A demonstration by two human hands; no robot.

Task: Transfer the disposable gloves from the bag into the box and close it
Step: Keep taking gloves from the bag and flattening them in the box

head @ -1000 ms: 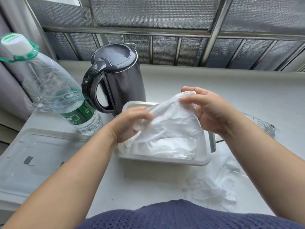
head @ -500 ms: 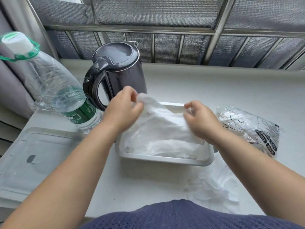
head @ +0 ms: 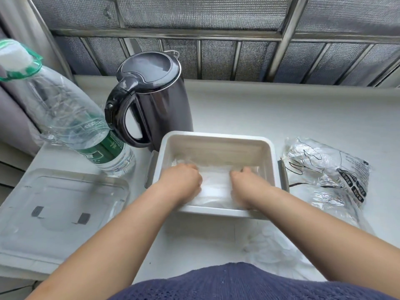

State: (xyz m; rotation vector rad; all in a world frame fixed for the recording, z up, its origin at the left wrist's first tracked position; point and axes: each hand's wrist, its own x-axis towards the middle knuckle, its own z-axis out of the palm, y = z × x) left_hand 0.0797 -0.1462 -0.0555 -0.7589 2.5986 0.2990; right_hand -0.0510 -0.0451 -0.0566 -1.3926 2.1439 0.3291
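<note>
White counter (head: 259, 109), box (head: 216, 137) lengthwise left-right, left hand (head: 181, 182), right hand (head: 246, 182) curled, pressing gloves (head: 216, 182) flat

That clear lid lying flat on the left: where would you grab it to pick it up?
Probably by its right edge, the side nearest the box. The clear lid lies flat with a raised rim all round, so fingers could hook under that rim from the right. The bottle crowds its far edge.

Matt white plastic box (head: 216, 138); thin translucent film gloves (head: 213, 187); crinkled glossy bag (head: 326, 169); clear lid (head: 60, 211); glossy dark kettle (head: 160, 105).
</note>
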